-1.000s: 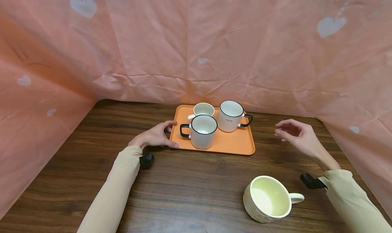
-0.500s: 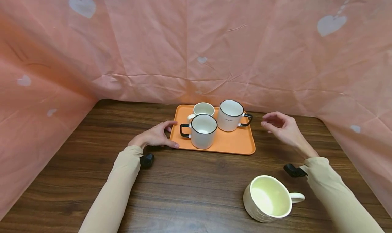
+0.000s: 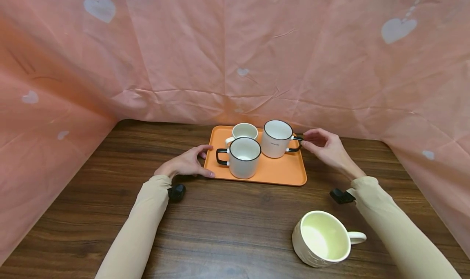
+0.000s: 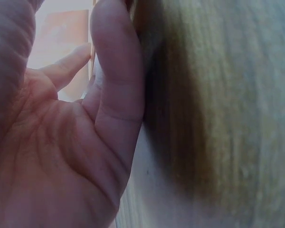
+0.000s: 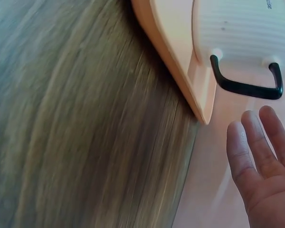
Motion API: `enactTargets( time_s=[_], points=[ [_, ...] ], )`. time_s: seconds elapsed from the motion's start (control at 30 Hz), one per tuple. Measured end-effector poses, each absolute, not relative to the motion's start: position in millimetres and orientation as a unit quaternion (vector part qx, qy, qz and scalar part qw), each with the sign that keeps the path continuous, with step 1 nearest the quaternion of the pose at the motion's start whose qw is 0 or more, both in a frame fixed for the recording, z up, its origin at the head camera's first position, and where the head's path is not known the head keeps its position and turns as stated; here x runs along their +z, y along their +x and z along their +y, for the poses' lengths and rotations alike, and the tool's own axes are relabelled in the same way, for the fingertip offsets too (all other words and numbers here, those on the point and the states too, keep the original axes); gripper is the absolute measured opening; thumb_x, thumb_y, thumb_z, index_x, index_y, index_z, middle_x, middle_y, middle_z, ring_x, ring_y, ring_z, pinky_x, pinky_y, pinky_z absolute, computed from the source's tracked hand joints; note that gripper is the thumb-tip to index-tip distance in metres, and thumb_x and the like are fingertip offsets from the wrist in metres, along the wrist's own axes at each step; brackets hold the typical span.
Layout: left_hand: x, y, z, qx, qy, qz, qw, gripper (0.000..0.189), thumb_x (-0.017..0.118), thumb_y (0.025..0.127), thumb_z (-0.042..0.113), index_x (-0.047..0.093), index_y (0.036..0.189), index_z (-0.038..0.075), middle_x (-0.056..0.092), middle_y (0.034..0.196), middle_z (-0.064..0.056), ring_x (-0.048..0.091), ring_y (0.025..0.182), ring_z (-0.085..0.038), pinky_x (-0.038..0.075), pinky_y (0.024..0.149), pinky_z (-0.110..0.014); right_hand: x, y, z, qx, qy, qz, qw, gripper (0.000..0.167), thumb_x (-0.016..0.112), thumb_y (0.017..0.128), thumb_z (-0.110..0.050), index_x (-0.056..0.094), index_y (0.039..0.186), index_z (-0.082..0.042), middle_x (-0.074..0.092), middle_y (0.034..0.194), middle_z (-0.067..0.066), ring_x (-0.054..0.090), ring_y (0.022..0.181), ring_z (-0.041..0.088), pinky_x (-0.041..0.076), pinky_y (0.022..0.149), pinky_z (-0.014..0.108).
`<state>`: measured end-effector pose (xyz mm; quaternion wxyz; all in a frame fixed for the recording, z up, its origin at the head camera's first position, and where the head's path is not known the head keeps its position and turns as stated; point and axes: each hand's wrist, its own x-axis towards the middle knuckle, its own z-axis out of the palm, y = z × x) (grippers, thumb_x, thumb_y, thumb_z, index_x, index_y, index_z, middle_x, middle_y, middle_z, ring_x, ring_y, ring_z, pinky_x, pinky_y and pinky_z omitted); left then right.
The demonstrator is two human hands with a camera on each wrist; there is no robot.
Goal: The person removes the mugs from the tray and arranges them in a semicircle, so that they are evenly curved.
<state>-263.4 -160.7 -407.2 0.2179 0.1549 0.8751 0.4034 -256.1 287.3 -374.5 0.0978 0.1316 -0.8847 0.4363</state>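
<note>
An orange tray [image 3: 273, 173] bears a small white cup [image 3: 245, 129] at the back and two white mugs with black rims and handles. The front mug [image 3: 243, 164] has its handle to the left. On the back right mug [image 3: 273, 146], the black handle [image 5: 247, 89] points right. My left hand [image 3: 187, 161] spans the tray's left end, thumb by the front corner and fingertips at the left rim. My right hand [image 3: 327, 150] has its fingertips right at the back right mug's handle; in the right wrist view its fingers [image 5: 256, 137] are spread and extended below that handle.
A large cream cup [image 3: 319, 240] stands on the wooden table [image 3: 220, 226] at the front right, handle to the right, beside my right forearm. A pink cloth [image 3: 191, 58] with white hearts hangs close behind the tray and along both sides.
My right hand has moved left across the table to the back right mug's handle. My left hand, the tray and the cups have stayed in place.
</note>
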Motion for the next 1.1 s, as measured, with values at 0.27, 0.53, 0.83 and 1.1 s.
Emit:
enactTargets(
  time_s=[0.27, 0.53, 0.83, 1.1],
  points=[
    [-407.2, -263.1, -161.6, 0.402, 0.154, 0.876, 0.218, 0.097, 0.089, 0.078, 0.034, 0.034, 0.157, 0.021, 0.043, 0.135, -0.015, 0.058, 0.074, -0.016, 0.05, 0.07, -0.028, -372.6, -266.5, 276.9, 0.455, 0.126, -0.88, 0.057, 0.037, 0.072, 0.096, -0.015, 0.063, 0.128, 0.002, 0.068, 0.122, 0.022, 0.065, 0.094, -0.005, 0.055, 0.076, 0.014],
    [-407.7, -263.4, -162.0, 0.395, 0.154, 0.88, 0.214, 0.098, 0.09, 0.078, 0.036, 0.035, 0.157, 0.021, 0.044, 0.135, -0.015, 0.058, 0.078, -0.017, 0.049, 0.074, -0.028, -374.8, -274.1, 269.5, 0.489, 0.126, -0.863, -0.007, 0.037, 0.069, 0.098, -0.013, 0.06, 0.129, 0.006, 0.071, 0.114, 0.015, 0.072, 0.09, 0.005, 0.062, 0.077, 0.031],
    [-405.5, -262.3, -162.1, 0.394, 0.152, 0.88, 0.218, 0.097, 0.089, 0.079, 0.036, 0.034, 0.158, 0.021, 0.043, 0.136, -0.015, 0.058, 0.079, -0.017, 0.048, 0.075, -0.028, -376.2, -274.3, 264.0, 0.548, 0.095, -0.829, -0.059, 0.032, 0.065, 0.1, -0.011, 0.052, 0.124, 0.007, 0.072, 0.088, -0.002, 0.07, 0.082, 0.009, 0.063, 0.072, 0.034],
    [-406.7, -263.3, -162.6, 0.396, 0.153, 0.878, 0.221, 0.097, 0.089, 0.079, 0.036, 0.034, 0.158, 0.022, 0.043, 0.137, -0.015, 0.058, 0.079, -0.017, 0.049, 0.075, -0.028, -378.4, -269.7, 258.4, 0.587, 0.071, -0.804, -0.071, 0.02, 0.064, 0.099, -0.009, 0.051, 0.113, -0.002, 0.057, 0.065, -0.004, 0.057, 0.064, 0.009, 0.061, 0.064, 0.03]
  ],
)
